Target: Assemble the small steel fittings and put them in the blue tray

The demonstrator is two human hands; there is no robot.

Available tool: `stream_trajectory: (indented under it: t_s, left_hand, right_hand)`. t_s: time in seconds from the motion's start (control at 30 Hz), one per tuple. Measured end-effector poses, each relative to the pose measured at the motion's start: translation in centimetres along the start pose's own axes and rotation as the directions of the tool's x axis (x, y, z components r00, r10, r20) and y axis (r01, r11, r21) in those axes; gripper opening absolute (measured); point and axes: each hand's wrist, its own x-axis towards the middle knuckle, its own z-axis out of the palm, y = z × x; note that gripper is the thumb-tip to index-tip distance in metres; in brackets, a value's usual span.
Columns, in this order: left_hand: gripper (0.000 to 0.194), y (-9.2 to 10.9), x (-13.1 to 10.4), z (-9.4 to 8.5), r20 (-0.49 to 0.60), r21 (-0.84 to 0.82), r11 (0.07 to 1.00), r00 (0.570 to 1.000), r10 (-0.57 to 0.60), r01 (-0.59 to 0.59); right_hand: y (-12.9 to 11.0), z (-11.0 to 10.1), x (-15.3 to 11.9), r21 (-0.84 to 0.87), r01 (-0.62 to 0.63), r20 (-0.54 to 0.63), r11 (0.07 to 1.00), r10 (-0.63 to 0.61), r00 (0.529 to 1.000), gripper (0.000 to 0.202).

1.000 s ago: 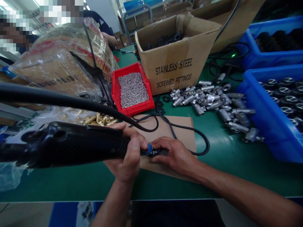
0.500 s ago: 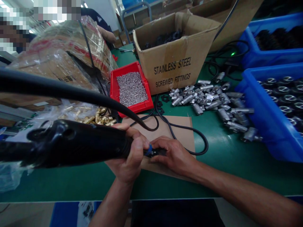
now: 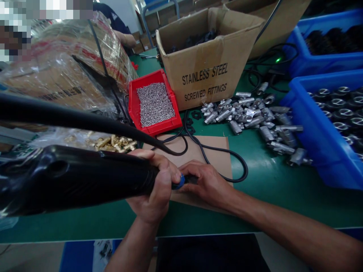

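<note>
My left hand (image 3: 155,185) is wrapped round the front end of a long black power tool (image 3: 93,177), which lies level and points right. A blue piece (image 3: 179,182) shows at the tool's tip, beside my left fingertips. My right hand (image 3: 210,185) pinches a small dark part (image 3: 190,179) right against that tip; most of the part is hidden by the fingers. Both hands are over a flat brown cardboard sheet (image 3: 218,151). A thick black cable (image 3: 113,122) runs above the tool.
A red bin (image 3: 177,122) of small metal pieces stands behind the hands, beside a cardboard box (image 3: 207,81). Silver fittings (image 3: 255,117) lie right of it, near blue crates (image 3: 314,151). Brass fittings (image 3: 113,143) lie left. A person's arm (image 3: 126,39) shows behind.
The black tool's rear end has swung a little lower and nearer. The blue piece at the tip shows more, and the dark part is more covered. The whole view has shifted slightly.
</note>
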Motion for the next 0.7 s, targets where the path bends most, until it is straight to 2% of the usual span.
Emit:
stream_trajectory:
  t_s: [0.23, 0.37, 0.43, 0.5, 0.6, 0.7]
  left_hand:
    - [0.034, -0.2, -0.5, 0.2, -0.008, 0.043, 0.999, 1.000, 0.007, -0.007]
    - [0.032, -0.4, -0.7, 0.5, -0.077, 0.059, 0.998, 0.997, 0.014, -0.010]
    - [0.033, 0.0, -0.6, 0.6, -0.112, 0.057, 0.998, 0.994, 0.010, -0.003]
    - [0.034, 0.9, -0.3, 0.2, -0.173, 0.038, 0.999, 0.985, 0.004, 0.003]
    - [0.031, 2.3, -0.2, -1.2, -0.336, 0.003, 1.000, 0.942, -0.019, 0.022]
    - [0.028, 2.8, -1.1, -3.6, -0.496, -0.056, 0.989, 0.856, -0.147, 0.137]
  right_hand:
    - [-0.2, 0.1, 0.1, -0.034, 0.033, -0.009, 0.999, -0.034, 0.999, 0.018]
    - [-0.2, 0.1, -0.1, -0.039, 0.042, -0.002, 0.998, -0.042, 0.999, 0.018]
    - [-0.2, 0.1, -0.2, -0.070, 0.049, -0.002, 0.996, -0.049, 0.999, 0.020]
    - [0.0, 0.2, -0.3, -0.122, 0.091, -0.010, 0.988, -0.093, 0.996, 0.030]
    - [0.2, 0.1, -0.3, -0.203, 0.199, 0.024, 0.959, -0.198, 0.980, 0.041]
    - [-0.1, 0.2, -0.5, -0.242, 0.231, 0.084, 0.942, -0.217, 0.973, 0.030]
